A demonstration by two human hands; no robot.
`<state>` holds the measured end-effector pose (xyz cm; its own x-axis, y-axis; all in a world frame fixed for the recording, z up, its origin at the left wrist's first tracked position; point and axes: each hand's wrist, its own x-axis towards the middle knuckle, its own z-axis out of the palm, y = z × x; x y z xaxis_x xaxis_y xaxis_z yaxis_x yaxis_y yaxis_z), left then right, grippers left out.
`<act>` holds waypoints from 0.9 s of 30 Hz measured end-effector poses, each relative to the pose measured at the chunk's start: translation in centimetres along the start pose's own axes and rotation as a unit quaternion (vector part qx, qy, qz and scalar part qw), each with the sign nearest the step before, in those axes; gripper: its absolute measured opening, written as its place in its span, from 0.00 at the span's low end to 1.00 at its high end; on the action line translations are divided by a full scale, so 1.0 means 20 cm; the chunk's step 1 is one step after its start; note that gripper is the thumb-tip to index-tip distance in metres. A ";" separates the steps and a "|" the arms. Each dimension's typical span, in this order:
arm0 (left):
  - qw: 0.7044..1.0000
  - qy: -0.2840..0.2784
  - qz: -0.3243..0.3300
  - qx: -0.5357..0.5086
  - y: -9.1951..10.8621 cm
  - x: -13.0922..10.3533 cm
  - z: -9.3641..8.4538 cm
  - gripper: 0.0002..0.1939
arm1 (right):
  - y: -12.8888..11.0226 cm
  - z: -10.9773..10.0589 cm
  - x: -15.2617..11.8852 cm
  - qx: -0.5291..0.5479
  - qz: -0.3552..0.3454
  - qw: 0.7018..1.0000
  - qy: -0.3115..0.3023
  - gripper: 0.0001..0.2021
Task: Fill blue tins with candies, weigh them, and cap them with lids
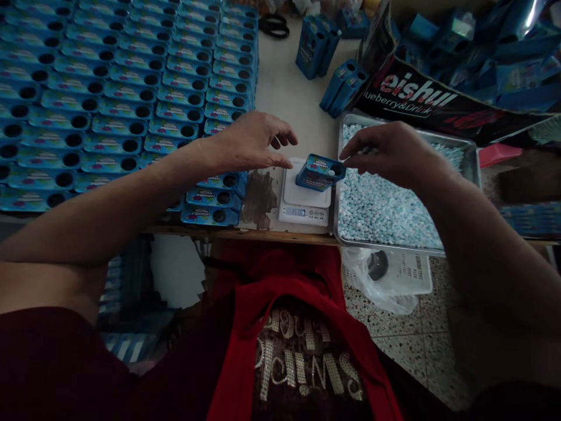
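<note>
A blue tin (319, 173) with a round hole in its top stands on a small white digital scale (302, 214), whose display is lit. My left hand (258, 140) hovers just left of the tin, fingers apart and nothing in them. On the other side, my right hand (390, 153) has its fingertips at the tin's hole, with the fingers curled around a few small white candies. One pale candy shows at the hole. Below my right hand, a metal tray (390, 244) holds a heap of pale blue and white candies.
Rows of blue tins (127, 111) cover the table's left side. Black scissors (274, 26) and several standing tins (312, 47) lie farther back. A black printed carton (421, 96) full of tins stands behind the tray. A white basket (407, 272) is below the table edge.
</note>
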<state>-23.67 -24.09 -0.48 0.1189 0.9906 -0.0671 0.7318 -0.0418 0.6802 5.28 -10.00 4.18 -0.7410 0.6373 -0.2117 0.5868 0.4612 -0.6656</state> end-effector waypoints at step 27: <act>0.996 -0.063 0.030 -0.062 0.18 0.38 0.21 0.27 | 0.33 0.05 -0.26 0.447 0.144 0.883 0.008 0.12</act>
<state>-17.25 -17.36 -1.57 0.2493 0.9622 -0.1094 0.6336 -0.0766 0.7699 12.73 -10.86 0.10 -0.5944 0.6599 -0.4596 0.2538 -0.3884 -0.8859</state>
